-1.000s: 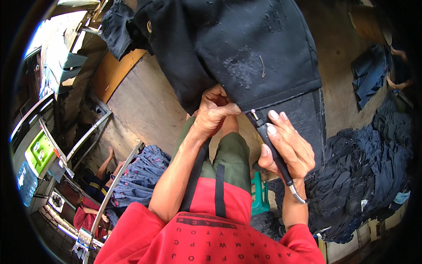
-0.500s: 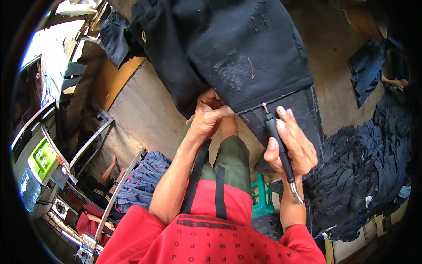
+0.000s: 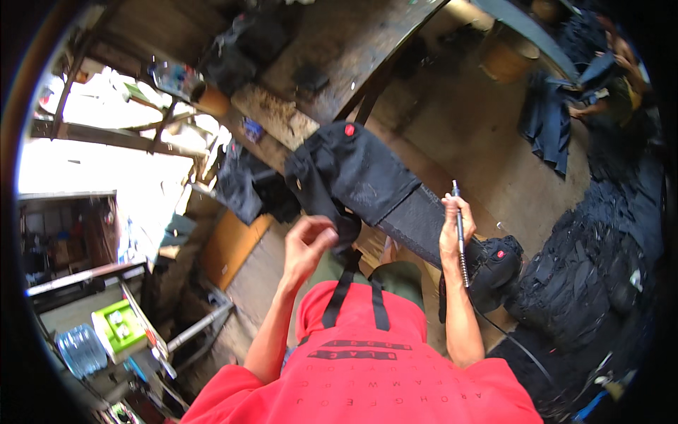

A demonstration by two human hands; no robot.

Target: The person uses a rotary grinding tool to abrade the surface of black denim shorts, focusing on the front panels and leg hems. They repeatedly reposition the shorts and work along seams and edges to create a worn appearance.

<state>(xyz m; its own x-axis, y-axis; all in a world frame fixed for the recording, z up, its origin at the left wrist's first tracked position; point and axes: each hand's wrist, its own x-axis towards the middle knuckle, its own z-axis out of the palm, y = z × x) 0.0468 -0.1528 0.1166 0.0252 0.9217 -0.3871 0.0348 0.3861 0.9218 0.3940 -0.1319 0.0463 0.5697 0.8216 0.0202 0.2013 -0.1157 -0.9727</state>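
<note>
A pair of black denim trousers lies across a board in front of me, a hem line and rough worn patches showing on the cloth. My left hand hovers at the near left edge of the trousers, its fingers loosely bent and somewhat blurred. I see nothing held in it. In my right hand is a slim dark rotary tool handpiece, gripped upright with its metal tip pointing away from me. A cable trails from its lower end toward the bottom right. The tip is clear of the cloth.
A large heap of dark garments lies at the right. Another person handles dark cloth at the far right. A wooden table stands ahead. At the left are a bright green tray and a blue water jug.
My right hand has raised the rotary tool handpiece off the hem. My left hand has let go of the trousers and drawn left. The view has swung up, showing more of the room.
</note>
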